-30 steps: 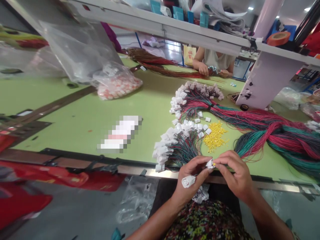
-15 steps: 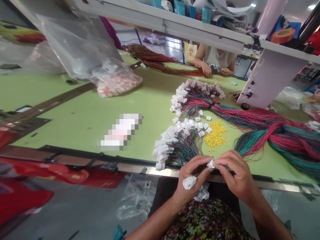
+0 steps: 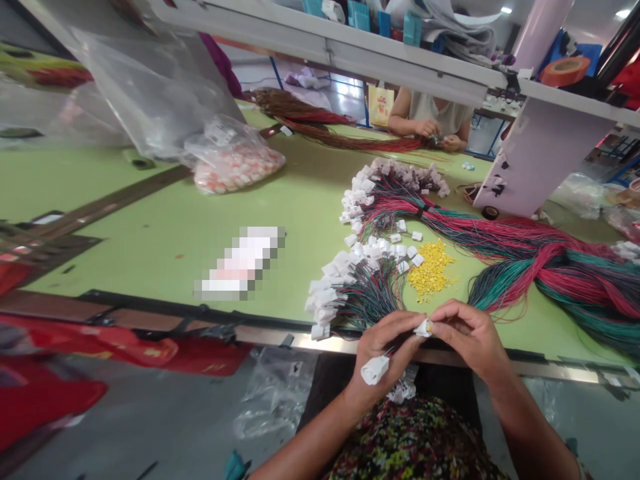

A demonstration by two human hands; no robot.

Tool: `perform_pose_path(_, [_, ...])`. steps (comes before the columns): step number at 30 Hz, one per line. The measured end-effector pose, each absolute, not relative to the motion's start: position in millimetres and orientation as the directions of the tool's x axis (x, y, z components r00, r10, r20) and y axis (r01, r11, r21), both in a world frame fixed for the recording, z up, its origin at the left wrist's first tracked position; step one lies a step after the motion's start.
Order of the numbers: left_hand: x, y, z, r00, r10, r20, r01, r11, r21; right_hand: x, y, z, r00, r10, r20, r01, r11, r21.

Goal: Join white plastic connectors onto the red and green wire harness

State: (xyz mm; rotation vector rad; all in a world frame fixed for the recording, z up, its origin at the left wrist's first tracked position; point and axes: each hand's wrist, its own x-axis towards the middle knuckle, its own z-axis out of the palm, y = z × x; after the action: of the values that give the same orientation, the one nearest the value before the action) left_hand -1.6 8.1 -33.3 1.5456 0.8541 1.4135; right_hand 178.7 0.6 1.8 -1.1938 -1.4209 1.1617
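Observation:
My left hand is closed, pinching a small white connector at its fingertips, with more white connectors hanging under its palm. My right hand is closed too, its fingertips pressed on the same small connector, where a bit of yellow shows. Both hands hover over the table's near metal edge. Just beyond them lie a bundle of wires with white connectors and a heap of tiny yellow pieces.
Long red and green wire bundles cross the green table. A plastic bag of pink-white parts lies at the back left. A person across the table handles wires. A shelf and its white post stand above.
My right fingers have curled tighter on the small connector and the connectors under my left palm have shifted a little. The person opposite has drawn both hands closer together.

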Motion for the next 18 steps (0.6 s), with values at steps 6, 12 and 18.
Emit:
perform_pose_path(6, [-1.1, 9.9, -33.2, 0.132, 0.879, 0.458, -0.033, -0.458, 0.888, 177.9, 1.0, -0.9, -0.093, 0.995, 0.042, 0.113, 0.052, -0.992])
perform_pose_path(12, [1.6, 6.8, -30.4, 0.140, 0.948, 0.285, -0.036, -0.283, 0.958, 178.7, 0.2, 3.1, -0.168, 0.982, 0.089, 0.159, 0.116, -0.981])
perform_pose_path(18, [-1.1, 10.0, -26.0, 0.248, 0.952, 0.179, -0.149, -0.145, 0.978, 189.5, -4.6, 6.2, -0.148, 0.968, 0.204, 0.325, 0.242, -0.914])
